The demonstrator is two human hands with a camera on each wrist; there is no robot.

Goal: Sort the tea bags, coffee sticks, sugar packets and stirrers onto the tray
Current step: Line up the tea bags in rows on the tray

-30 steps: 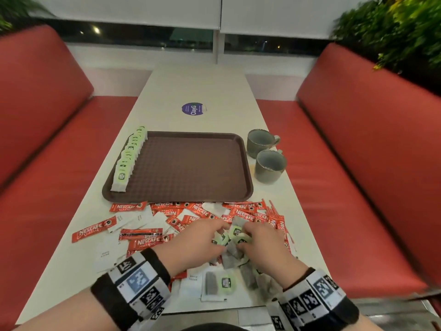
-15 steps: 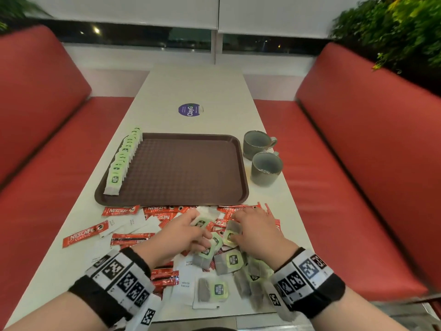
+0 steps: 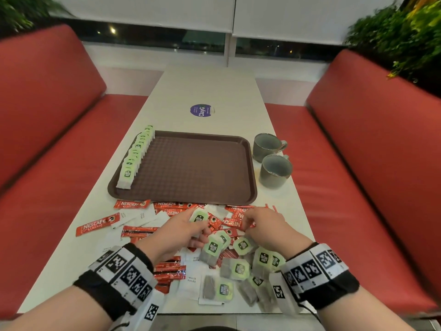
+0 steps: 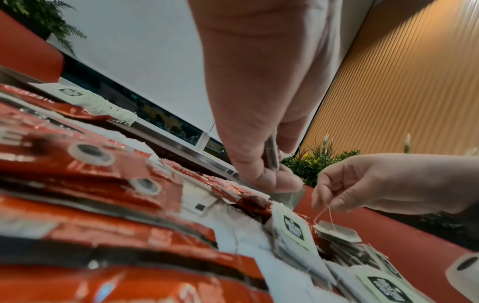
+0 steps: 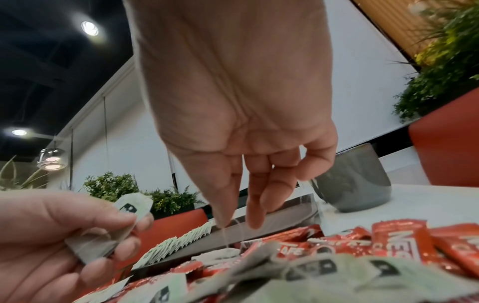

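While the left hand (image 3: 181, 231) pinches one tea bag (image 3: 198, 217), the right hand (image 3: 265, 226) pinches a string (image 4: 322, 214) – its bag lies below; the tray (image 3: 191, 199) sits just beyond both – nearer the left.

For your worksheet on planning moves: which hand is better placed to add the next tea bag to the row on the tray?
Left. The left hand already holds a tea bag and is nearer the row along the tray's left edge. The right hand only pinches a string.
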